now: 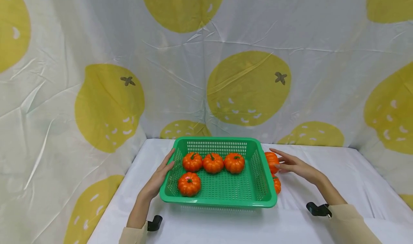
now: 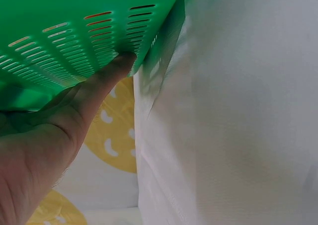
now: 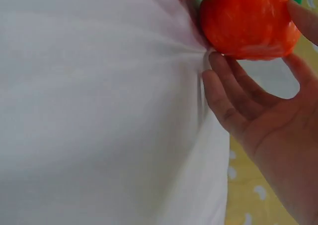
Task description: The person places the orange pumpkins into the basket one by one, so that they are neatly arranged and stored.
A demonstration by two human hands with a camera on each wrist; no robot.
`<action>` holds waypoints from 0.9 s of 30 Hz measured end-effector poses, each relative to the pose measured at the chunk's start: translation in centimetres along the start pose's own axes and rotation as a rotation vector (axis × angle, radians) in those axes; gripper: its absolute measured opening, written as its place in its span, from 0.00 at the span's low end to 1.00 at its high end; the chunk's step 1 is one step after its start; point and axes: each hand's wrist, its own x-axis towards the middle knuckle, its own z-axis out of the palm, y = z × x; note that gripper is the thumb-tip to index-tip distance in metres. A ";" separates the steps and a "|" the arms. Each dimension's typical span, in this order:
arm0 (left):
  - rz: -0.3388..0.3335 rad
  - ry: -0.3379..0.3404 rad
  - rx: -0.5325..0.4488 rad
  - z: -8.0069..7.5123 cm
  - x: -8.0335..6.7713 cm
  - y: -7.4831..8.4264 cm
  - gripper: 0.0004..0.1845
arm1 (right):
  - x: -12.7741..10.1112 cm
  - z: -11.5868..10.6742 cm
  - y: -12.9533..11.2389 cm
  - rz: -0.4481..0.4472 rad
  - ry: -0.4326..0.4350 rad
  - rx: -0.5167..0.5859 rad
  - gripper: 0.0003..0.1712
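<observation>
A green plastic basket [image 1: 222, 202] with slotted walls holds small orange toy pumpkins: three in a back row, with the middle pumpkin [image 1: 213, 163] among them, and one front-left pumpkin [image 1: 189, 184]. My left hand [image 1: 157, 179] lies along its left side, fingertips at the rim; in the left wrist view, a straight finger touches the slotted outer wall [image 2: 74, 36]. Right of the basket, two more pumpkins sit on the cloth, partly hidden by its wall. My right hand [image 1: 298, 168] is at the farther pumpkin [image 3: 248, 24], fingers loosely spread around its near side. The nearer pumpkin [image 1: 276, 184] is beside it.
White cloth [image 1: 193, 228] covers the table, with wrinkles near the right hand. Behind and at the sides hang white curtains [image 1: 174, 82] printed with yellow lemons. A black wrist device [image 1: 317, 209] is by the right sleeve, another device [image 1: 155, 223] by the left.
</observation>
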 end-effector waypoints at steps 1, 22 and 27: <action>-0.001 -0.002 -0.005 0.0 0.0 0.0 0.32 | -0.2 0.0 0.1 0.002 0.004 -0.005 0.40; 0.009 -0.020 -0.034 0.1 -0.1 0.0 0.33 | -0.2 0.6 -0.6 0.031 0.178 -0.157 0.36; 0.008 -0.020 -0.032 0.1 0.0 0.2 0.32 | -1.4 0.2 0.1 0.027 0.157 -0.172 0.39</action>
